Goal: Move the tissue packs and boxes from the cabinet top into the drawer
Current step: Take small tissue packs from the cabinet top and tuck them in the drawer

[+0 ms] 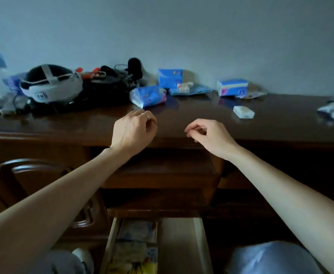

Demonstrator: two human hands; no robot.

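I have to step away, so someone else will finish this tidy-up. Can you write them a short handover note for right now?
Left hand and right hand: both empty, fingers loosely curled, above the front edge of the cabinet top.
Still on the cabinet top: soft blue pack nearest the left hand, upright blue pack by the wall, flat blue pack, tissue box, small white pack, crumpled pack far right.
Drawer: open, some packs already in its left part.
Left to do: move all six in.
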